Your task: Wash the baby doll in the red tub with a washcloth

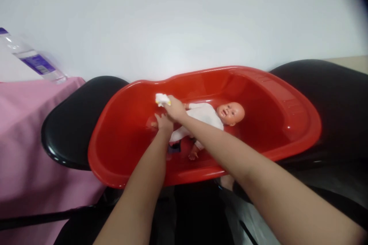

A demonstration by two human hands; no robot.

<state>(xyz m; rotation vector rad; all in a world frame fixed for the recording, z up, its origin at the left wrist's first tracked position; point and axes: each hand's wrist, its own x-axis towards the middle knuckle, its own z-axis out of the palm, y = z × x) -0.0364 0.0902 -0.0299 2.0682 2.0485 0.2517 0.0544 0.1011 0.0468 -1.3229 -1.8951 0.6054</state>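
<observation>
Gently does it: right hand (176,108) pinches the white wad (162,99); left hand (165,122), grip unclear, should steady the doll (204,115) near its feet in the red tub (115,134).

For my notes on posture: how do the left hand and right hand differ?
The right hand holds a white item; the left hand shows none and is near the doll's foot. The right hand is nearer the red tub's far wall than the left hand. Both are bare.
</observation>
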